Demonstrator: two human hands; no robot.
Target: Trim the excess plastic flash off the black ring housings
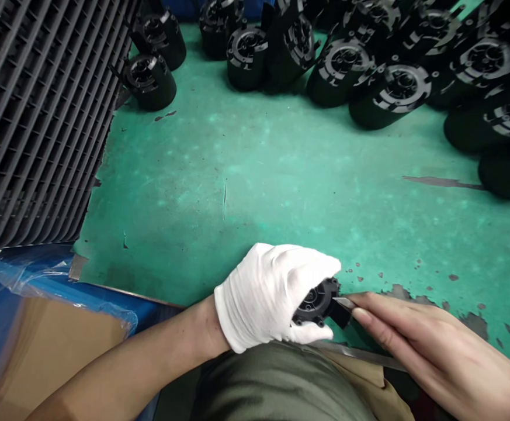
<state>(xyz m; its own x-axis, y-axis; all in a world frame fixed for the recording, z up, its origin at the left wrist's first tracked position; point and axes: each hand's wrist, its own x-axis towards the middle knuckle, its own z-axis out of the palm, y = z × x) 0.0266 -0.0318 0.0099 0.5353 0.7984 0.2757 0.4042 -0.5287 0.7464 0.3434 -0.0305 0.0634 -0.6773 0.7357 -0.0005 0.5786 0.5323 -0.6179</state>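
Note:
My left hand (272,292), in a white glove, is wrapped round a black plastic housing (314,301) near the front edge of the bench. The housing's round, ribbed end faces up between thumb and fingers; the glove covers much of its body. My bare right hand (395,327) pinches a small pointed blade (344,302) between thumb and forefinger. The blade's tip points left and reaches the housing's right rim, beside a flat black tab (341,316). Whether tip and rim touch, I cannot tell. Any handle of the blade is hidden in my fingers.
Several similar black housings (333,70) stand along the back and right of the green bench top (246,169), which is torn in places. Two more (149,82) stand at back left. A black grid stack (31,117) rises at left, above a plastic-lined blue bin (53,292) with cardboard.

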